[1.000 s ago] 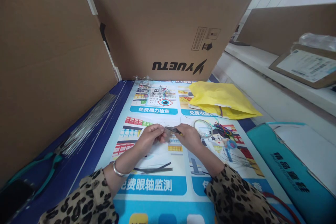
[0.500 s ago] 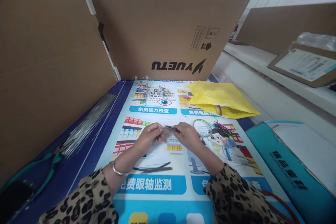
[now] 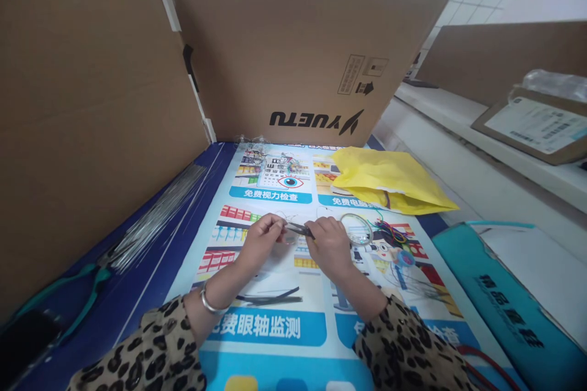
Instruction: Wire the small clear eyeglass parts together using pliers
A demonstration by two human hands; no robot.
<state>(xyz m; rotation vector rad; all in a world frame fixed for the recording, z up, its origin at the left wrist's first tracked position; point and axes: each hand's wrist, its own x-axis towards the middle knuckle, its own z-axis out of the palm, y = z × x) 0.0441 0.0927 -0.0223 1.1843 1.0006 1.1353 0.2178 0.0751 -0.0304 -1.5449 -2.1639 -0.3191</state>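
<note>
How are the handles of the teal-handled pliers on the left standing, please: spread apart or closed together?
Spread apart: the teal-handled pliers show two handles diverging, with the blue surface visible between them.

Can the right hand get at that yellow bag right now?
Probably yes: the yellow bag lies ahead of the right hand, and nothing tall stands between them. Its fingers hold a small dark tool, though, which might need setting down first.
</note>
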